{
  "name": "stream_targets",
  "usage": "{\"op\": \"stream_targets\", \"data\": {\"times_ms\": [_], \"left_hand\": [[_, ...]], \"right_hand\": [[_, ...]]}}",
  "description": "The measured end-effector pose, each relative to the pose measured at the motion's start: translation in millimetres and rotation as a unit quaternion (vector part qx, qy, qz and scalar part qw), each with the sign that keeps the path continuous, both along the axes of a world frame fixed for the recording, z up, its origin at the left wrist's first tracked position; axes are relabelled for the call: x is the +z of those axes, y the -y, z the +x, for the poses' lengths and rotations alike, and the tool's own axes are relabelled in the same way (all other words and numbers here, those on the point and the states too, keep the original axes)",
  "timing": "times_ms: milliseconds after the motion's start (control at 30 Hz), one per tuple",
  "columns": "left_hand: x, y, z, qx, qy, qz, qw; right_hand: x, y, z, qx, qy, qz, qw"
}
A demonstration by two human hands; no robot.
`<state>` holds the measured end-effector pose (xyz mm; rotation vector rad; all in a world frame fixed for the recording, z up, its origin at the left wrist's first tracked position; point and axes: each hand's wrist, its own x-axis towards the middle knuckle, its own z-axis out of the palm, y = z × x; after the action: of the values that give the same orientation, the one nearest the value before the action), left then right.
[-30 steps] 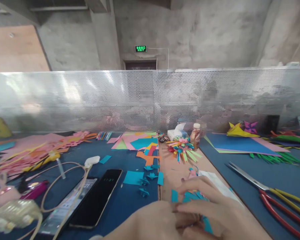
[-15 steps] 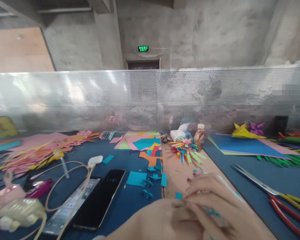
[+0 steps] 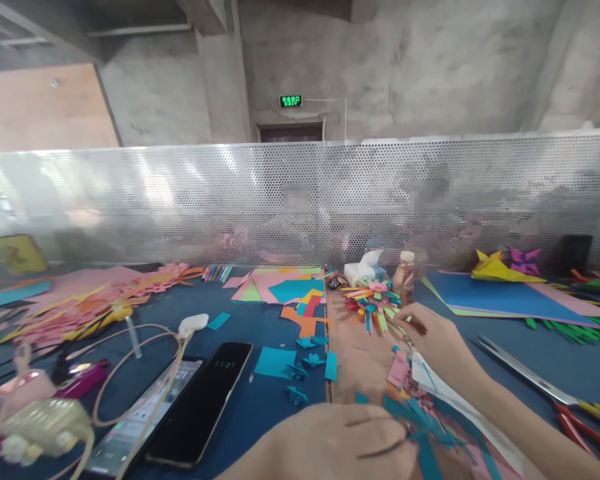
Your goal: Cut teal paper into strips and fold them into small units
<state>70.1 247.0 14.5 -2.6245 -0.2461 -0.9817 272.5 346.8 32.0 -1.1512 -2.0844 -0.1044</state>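
My left hand (image 3: 350,440) is low in the middle, its back towards me and its fingers curled. What lies inside them is hidden. Blurred blue paper strips (image 3: 430,453) show just beyond its fingertips. Farther off, my right hand (image 3: 433,337) has its fingers bent together at the edge of a bunch of multicoloured paper strips and flowers (image 3: 375,300). A tiny pale bit shows at those fingertips, too small to name. Beneath the right forearm lie pink paper scraps (image 3: 400,369) and a white sheet (image 3: 430,375). Small folded blue paper shapes (image 3: 297,395) rest left of the brown board.
Two phones (image 3: 200,407) and looped cables sit on the left. Large scissors (image 3: 525,373) lie on the right. A tissue box (image 3: 363,273) and a bottle (image 3: 404,277) stand behind the bunch. Coloured sheets (image 3: 520,297) and a perforated metal screen (image 3: 205,200) are farther back.
My right hand has left my left hand and moved forward to the paper bunch. Pink scraps and blue strips that it covered now show. My left hand stays low in the middle.
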Motion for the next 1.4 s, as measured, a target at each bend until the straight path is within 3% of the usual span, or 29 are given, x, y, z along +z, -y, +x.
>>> {"op": "stream_targets", "data": {"times_ms": [100, 167, 233, 333, 367, 433, 500, 600, 767, 867, 1000, 1200, 1333, 1400], "left_hand": [[5.4, 5.3, 1.5, -0.042, 0.024, -0.077, 0.996], [9.8, 6.2, 2.6, -0.044, 0.118, -0.163, 0.978], [14.0, 4.1, 4.3, 0.005, 0.288, -0.272, 0.918], [16.3, -3.9, 7.9, 0.068, 0.466, -0.418, 0.777], [15.3, -7.2, 9.1, 0.067, 0.480, -0.450, 0.750], [11.1, -13.3, 10.9, 0.058, 0.482, -0.491, 0.723], [5.0, -17.8, 12.3, 0.047, 0.465, -0.508, 0.723], [-3.2, -21.8, 13.7, 0.049, 0.440, -0.504, 0.742], [-8.0, -26.0, 12.0, 0.101, 0.370, -0.466, 0.797], [-9.0, -27.8, 9.1, 0.120, 0.329, -0.479, 0.805], [-11.0, -29.4, 8.0, 0.141, 0.316, -0.517, 0.783], [-4.4, -29.9, 8.3, 0.104, 0.336, -0.573, 0.741], [-4.9, -34.4, 7.1, 0.072, 0.356, -0.628, 0.688], [-8.5, -36.8, 7.1, 0.063, 0.366, -0.654, 0.659]], "right_hand": [[-7.4, -10.8, 13.3, -0.041, 0.087, 0.029, 0.995], [-9.2, -17.3, 21.8, -0.070, 0.132, 0.043, 0.988], [-9.0, -20.2, 25.0, -0.076, 0.116, 0.029, 0.990], [-5.6, -10.0, 14.8, 0.005, -0.007, -0.062, 0.998], [-3.7, -2.3, 8.2, 0.057, -0.045, -0.105, 0.992], [0.3, 17.0, -6.3, 0.107, -0.123, -0.219, 0.962], [3.0, 36.0, -18.5, 0.110, -0.179, -0.312, 0.927], [1.4, 52.4, -27.7, 0.129, -0.203, -0.374, 0.896], [-10.5, 47.8, -27.2, 0.162, -0.216, -0.372, 0.888], [-15.9, 41.0, -26.1, 0.178, -0.246, -0.351, 0.886], [-21.9, 37.2, -25.5, 0.222, -0.262, -0.358, 0.869], [-27.6, 35.1, -23.7, 0.190, -0.244, -0.343, 0.887], [-28.5, 34.2, -24.3, 0.160, -0.220, -0.316, 0.909], [-28.8, 35.5, -25.2, 0.156, -0.223, -0.331, 0.904]]}}
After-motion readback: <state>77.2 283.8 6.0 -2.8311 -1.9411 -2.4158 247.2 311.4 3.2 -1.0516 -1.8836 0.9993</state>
